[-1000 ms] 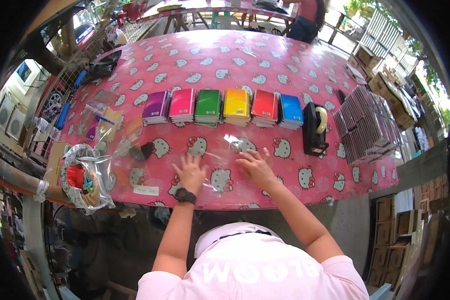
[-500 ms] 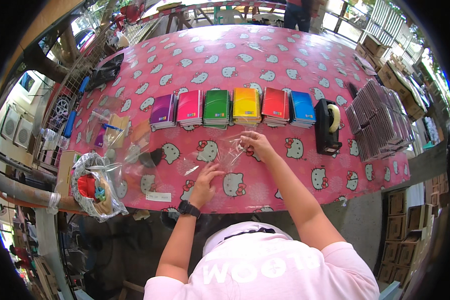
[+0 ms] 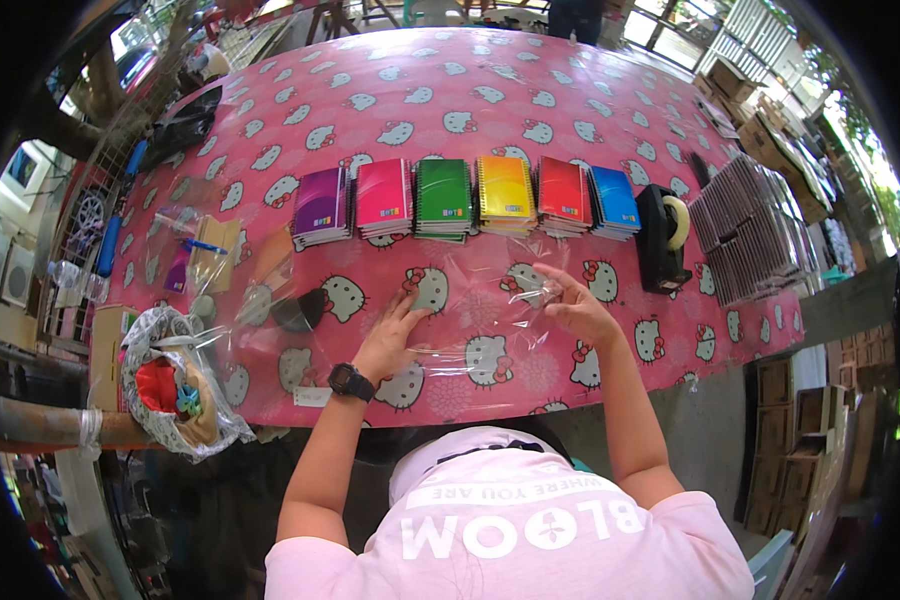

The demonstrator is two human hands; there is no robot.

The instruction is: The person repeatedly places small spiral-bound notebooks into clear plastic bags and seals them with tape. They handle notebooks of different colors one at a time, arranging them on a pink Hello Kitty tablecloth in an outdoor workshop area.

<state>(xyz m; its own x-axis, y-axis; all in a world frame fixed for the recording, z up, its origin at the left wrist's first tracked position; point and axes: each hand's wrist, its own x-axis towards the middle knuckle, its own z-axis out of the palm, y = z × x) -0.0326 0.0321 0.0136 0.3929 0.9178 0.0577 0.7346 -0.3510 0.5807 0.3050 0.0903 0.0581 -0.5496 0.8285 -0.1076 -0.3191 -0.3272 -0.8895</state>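
Note:
A thin clear plastic sheet or bag (image 3: pixel 470 275) lies across the pink patterned tablecloth in front of me. My right hand (image 3: pixel 578 308) pinches its right side, where the film is crumpled. Flat on the table, with fingers stretched out, my left hand (image 3: pixel 390 338) rests by the film's left side; whether it touches the film I cannot tell. Just beyond stands a row of spiral notebook stacks: purple (image 3: pixel 320 203), pink (image 3: pixel 382 195), green (image 3: pixel 443 197), yellow (image 3: pixel 505 190), red (image 3: pixel 564 192) and blue (image 3: pixel 615 200).
Right of the row are a black tape dispenser (image 3: pixel 660 245) and a tall pile of notebooks (image 3: pixel 755 235). To the left lie a blue pen (image 3: pixel 205 246), loose clear plastic and a dark rounded object (image 3: pixel 300 311). A plastic bag (image 3: pixel 220 425) holding cloth hangs at the table's left edge.
My hands have moved apart, the right one to the right with the film, the left one leftward and flatter. The film looks more spread out. The whole view has shifted slightly.

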